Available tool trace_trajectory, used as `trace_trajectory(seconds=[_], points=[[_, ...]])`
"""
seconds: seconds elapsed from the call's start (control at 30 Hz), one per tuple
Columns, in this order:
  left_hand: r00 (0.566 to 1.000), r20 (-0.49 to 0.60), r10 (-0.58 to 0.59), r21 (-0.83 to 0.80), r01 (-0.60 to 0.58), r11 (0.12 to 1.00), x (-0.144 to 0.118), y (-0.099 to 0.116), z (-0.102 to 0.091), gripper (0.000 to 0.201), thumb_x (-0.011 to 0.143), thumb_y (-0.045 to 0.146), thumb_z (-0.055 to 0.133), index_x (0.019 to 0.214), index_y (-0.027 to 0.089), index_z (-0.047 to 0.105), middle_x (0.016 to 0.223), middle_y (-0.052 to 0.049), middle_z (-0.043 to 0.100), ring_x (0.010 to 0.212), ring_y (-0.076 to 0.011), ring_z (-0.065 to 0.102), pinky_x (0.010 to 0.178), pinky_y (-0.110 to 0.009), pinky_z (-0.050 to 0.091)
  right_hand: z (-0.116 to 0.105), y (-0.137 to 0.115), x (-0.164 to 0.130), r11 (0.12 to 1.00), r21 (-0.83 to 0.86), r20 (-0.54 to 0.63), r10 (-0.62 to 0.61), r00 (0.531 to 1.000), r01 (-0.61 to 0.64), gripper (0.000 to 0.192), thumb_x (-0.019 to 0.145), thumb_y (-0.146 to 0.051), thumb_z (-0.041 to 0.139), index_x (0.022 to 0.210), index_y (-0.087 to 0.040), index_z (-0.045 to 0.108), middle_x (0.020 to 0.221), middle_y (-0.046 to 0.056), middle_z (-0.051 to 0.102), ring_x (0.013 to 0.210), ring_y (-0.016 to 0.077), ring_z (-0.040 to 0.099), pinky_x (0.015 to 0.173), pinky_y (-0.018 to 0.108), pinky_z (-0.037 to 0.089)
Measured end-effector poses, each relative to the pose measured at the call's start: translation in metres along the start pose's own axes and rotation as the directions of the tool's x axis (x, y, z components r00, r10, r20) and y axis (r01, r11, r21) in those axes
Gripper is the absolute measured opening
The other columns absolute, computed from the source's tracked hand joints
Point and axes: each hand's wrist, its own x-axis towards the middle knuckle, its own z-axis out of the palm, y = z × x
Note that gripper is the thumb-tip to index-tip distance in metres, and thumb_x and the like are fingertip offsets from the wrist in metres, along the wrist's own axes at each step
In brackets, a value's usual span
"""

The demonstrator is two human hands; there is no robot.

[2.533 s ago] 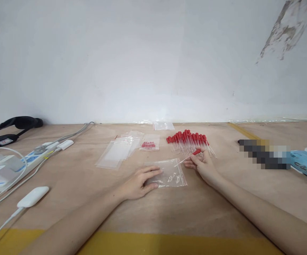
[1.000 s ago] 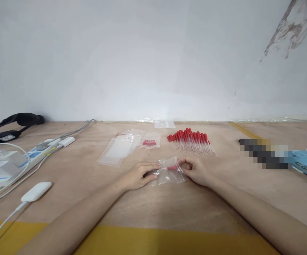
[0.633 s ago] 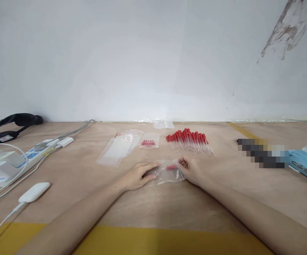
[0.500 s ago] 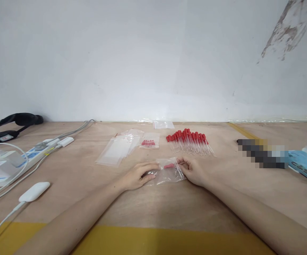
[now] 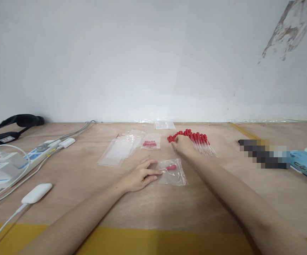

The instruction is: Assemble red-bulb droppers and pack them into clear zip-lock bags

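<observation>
A clear zip bag [image 5: 174, 179] lies flat on the table with one red-bulbed dropper [image 5: 171, 167] inside. At the bag's left edge rests my left hand [image 5: 140, 176], its fingers stretched out and apart, the fingertips touching the plastic. Farther back is a row of droppers [image 5: 202, 139] with red bulbs and thin clear tubes. My right hand [image 5: 182, 144] reaches over the left part of this row, fingers bent and pinched on a dropper there. The hand covers most of that dropper and several tubes.
Flat clear bags [image 5: 113, 152] lie overlapping at left, beside a small bag of red bulbs [image 5: 150, 143]. Another bag [image 5: 164, 125] is by the wall. A power strip [image 5: 35, 154] with cables and a white adapter [image 5: 36, 193] stand left; a blue packet [image 5: 306, 164] lies right.
My right hand has let go of the zip bag's right edge and moved back to the droppers. The bag now lies flatter, and my left hand stays at its left edge.
</observation>
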Motion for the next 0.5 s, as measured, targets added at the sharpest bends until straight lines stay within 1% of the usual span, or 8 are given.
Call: trace_trajectory(seconds=[0.1,0.17,0.27,0.37,0.43,0.5], points=[[0.999,-0.032,-0.029,0.007,0.029,1.000,0.000,-0.001,0.000,0.028,0.084,0.036,0.049,0.111,0.030,0.057,0.121,-0.005,0.047,0.114,-0.0219,0.042,0.096,-0.041,0.033,0.010,-0.012,0.014,0.997,-0.031,0.053,0.078,0.996,-0.077,0.028,0.072,-0.030,0.055,0.092,-0.013,0.062,0.095,0.015,0.063,0.089,0.0258,0.059,0.070,0.032,0.043],[0.999,-0.043,-0.020,-0.013,0.020,1.000,0.000,-0.003,0.000,0.029,0.083,0.037,0.051,0.110,0.029,0.058,0.118,-0.004,0.050,0.110,-0.0208,0.046,0.095,-0.038,0.034,0.014,-0.014,0.020,0.993,-0.034,0.077,0.112,0.991,-0.110,0.027,0.070,-0.027,0.056,0.092,-0.012,0.062,0.094,0.016,0.063,0.087,0.0269,0.060,0.068,0.033,0.044],[0.999,-0.043,0.014,-0.032,-0.015,0.999,0.001,-0.005,0.000,0.030,0.084,0.037,0.050,0.111,0.028,0.057,0.117,-0.004,0.053,0.109,-0.0195,0.047,0.095,-0.036,0.035,0.015,-0.014,0.025,0.991,-0.021,0.098,0.134,0.986,-0.133,0.026,0.068,-0.024,0.057,0.091,-0.012,0.062,0.093,0.016,0.063,0.085,0.0284,0.061,0.066,0.034,0.045],[0.999,-0.026,0.047,-0.023,-0.047,0.999,0.002,-0.006,-0.001,0.031,0.085,0.037,0.047,0.114,0.027,0.055,0.118,-0.003,0.053,0.111,-0.0191,0.046,0.096,-0.037,0.033,0.010,-0.016,0.025,0.992,0.009,0.096,0.121,0.988,-0.122,0.023,0.069,-0.025,0.055,0.088,-0.013,0.062,0.093,0.016,0.063,0.085,0.0296,0.060,0.065,0.035,0.045],[0.999,-0.003,0.053,-0.007,-0.053,0.999,0.002,-0.006,-0.001,0.034,0.086,0.039,0.045,0.117,0.028,0.053,0.120,-0.004,0.053,0.113,-0.0197,0.044,0.097,-0.038,0.032,0.002,-0.016,0.021,0.996,0.038,0.082,0.083,0.993,-0.086,0.020,0.071,-0.027,0.053,0.083,-0.013,0.061,0.092,0.016,0.063,0.085,0.0280,0.060,0.065,0.033,0.044],[1.000,0.008,0.026,0.014,-0.027,1.000,0.002,-0.006,-0.002,0.040,0.085,0.041,0.046,0.122,0.026,0.049,0.123,-0.006,0.050,0.115,-0.0213,0.043,0.098,-0.039,0.031,-0.009,-0.010,0.013,0.997,0.072,0.067,0.032,0.997,-0.037,0.018,0.075,-0.028,0.049,0.076,-0.014,0.060,0.086,0.015,0.063,0.081,0.0246,0.060,0.066,0.030,0.043]])
